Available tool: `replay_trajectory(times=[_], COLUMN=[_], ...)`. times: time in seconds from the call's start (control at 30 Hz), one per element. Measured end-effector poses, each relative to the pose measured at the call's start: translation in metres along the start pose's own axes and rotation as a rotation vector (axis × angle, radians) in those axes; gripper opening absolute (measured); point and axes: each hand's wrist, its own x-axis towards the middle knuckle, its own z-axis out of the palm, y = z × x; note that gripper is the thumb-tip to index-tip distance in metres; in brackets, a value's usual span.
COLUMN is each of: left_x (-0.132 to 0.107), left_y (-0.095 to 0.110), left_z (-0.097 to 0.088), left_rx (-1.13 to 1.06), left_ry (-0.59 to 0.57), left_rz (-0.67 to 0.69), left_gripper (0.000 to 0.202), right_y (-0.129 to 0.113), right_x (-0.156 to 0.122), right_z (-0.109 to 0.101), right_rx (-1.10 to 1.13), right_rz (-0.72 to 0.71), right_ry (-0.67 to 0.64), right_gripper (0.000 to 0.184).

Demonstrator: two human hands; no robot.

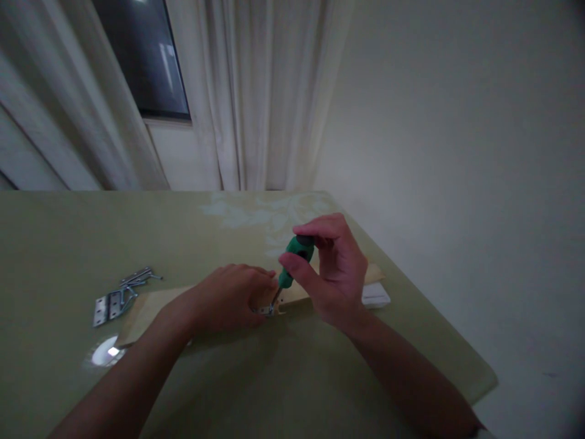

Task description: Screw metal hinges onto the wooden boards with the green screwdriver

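Note:
My right hand [336, 274] is wrapped round the green handle of a screwdriver [295, 259], held nearly upright with its tip down on a small metal hinge [269, 310]. The hinge sits at the edge of a pale wooden strip [146, 308] that lies across the table. My left hand [233, 296] rests on the strip just left of the tip, fingers curled and pressing beside the hinge. Whether those fingers pinch anything is hidden.
Several loose metal hinges [119, 296] lie on the olive-green tablecloth [55, 244] at the left. A shiny round spot [106, 353] shows near the strip's left end. A small white object [375, 294] lies behind my right hand. The table's right edge [434, 305] is close; curtains hang behind.

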Motion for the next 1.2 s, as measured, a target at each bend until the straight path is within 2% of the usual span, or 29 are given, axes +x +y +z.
replay_trajectory(times=[0.07, 0.2, 0.37, 0.5, 0.6, 0.67, 0.83, 0.97, 1.1, 1.2], left_x=[0.0007, 0.0021, 0.0015, 0.0014, 0.0015, 0.0016, 0.0015, 0.0018, 0.0020, 0.0016], left_y=[-0.0007, -0.0005, 0.0012, 0.0017, 0.0005, -0.0004, -0.0009, -0.0016, -0.0028, -0.0032], left_z=[0.0004, -0.0009, -0.0027, -0.0023, -0.0008, 0.0000, -0.0005, -0.0002, 0.0014, 0.0023], left_rx=[0.013, 0.031, 0.023, 0.019, 0.025, 0.023, 0.002, 0.015, 0.028, 0.024], left_ry=[-0.006, -0.005, -0.002, -0.008, -0.002, 0.000, -0.008, 0.008, -0.002, 0.000], left_rz=[0.020, 0.046, 0.033, 0.041, 0.033, 0.034, 0.025, 0.048, 0.049, 0.029], left_gripper=[0.009, 0.008, 0.009, 0.009, 0.010, 0.010, 0.009, 0.009, 0.009, 0.009], right_y=[0.0006, 0.0010, 0.0022, 0.0022, 0.0032, 0.0032, 0.0007, 0.0015, 0.0028, 0.0036], right_x=[0.0005, -0.0001, -0.0003, 0.0001, 0.0008, 0.0008, -0.0004, 0.0000, 0.0005, 0.0018], right_z=[-0.0010, -0.0024, -0.0014, -0.0019, -0.0021, -0.0022, -0.0022, -0.0022, -0.0025, -0.0027], right_rx=[0.003, 0.035, -0.046, 0.029, -0.035, -0.050, 0.061, -0.041, 0.022, -0.029], right_rz=[0.021, 0.080, -0.003, 0.057, 0.012, -0.008, 0.080, 0.000, 0.086, 0.059], right_ry=[0.000, -0.094, 0.008, -0.081, -0.026, -0.004, -0.128, -0.019, -0.086, -0.053], right_gripper=[0.026, 0.033, 0.026, 0.033, 0.026, 0.030, 0.036, 0.031, 0.035, 0.034])
